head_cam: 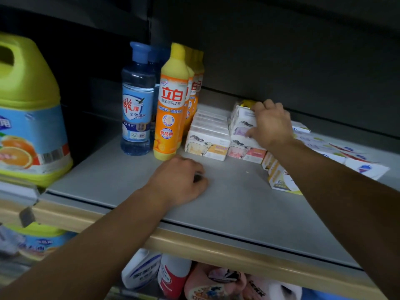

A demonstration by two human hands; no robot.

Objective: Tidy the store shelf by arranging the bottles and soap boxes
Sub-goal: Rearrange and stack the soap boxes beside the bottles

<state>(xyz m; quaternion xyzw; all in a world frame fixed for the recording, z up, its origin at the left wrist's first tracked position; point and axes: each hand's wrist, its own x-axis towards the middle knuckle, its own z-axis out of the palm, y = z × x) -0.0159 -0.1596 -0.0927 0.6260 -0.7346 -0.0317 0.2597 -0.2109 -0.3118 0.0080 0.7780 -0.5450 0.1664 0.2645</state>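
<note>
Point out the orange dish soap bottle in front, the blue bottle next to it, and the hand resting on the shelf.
orange dish soap bottle point(171, 109): head view, on its front label.
blue bottle point(136, 111): head view, on its label.
left hand point(179, 180): head view, on the back of the hand.

grey flat metal shelf board point(227, 204) 6 o'clock | tan front edge strip point(216, 247) below | dark back panel point(281, 50) 12 o'clock | dim light
</note>
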